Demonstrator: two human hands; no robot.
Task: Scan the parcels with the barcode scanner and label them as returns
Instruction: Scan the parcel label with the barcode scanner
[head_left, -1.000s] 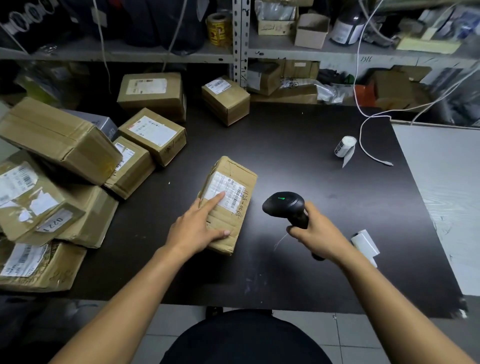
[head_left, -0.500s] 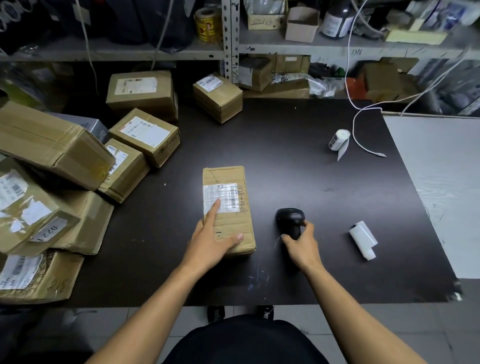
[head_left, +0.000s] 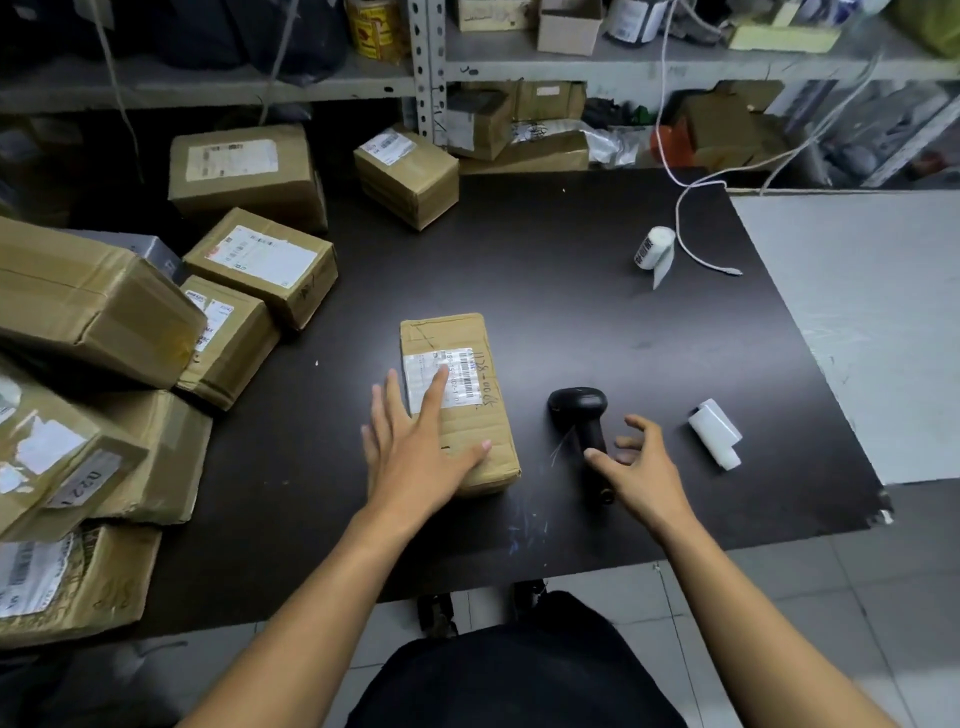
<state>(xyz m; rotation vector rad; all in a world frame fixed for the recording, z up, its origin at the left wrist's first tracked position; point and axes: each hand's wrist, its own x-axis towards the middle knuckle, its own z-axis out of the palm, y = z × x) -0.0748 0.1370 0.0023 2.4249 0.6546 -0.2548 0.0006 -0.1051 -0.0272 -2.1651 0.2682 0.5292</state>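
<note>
- Brown cardboard boxes (head_left: 98, 312) lay heaped at the left end of the dark table (head_left: 571, 291), none of them handled at this moment.
- The parcel (head_left: 457, 400) being worked lay flat near the front edge with its white label (head_left: 441, 376) facing up, squared to the person where a second before it had sat at an angle.
- The left hand (head_left: 415, 441) rested flat on the parcel, fingers straight and spread, fingertips over the label.
- The scanner (head_left: 582, 421), held up and aimed a second earlier, now lay on the table just right of the parcel.
- The right hand (head_left: 639, 467) had let go of it, fingers apart and loosely curled; the thumb perhaps still touched the handle, though the view was unclear.
- Judged from this, scanning was done and labelling came next; a white roll (head_left: 714, 434) lay just to the right.
</note>
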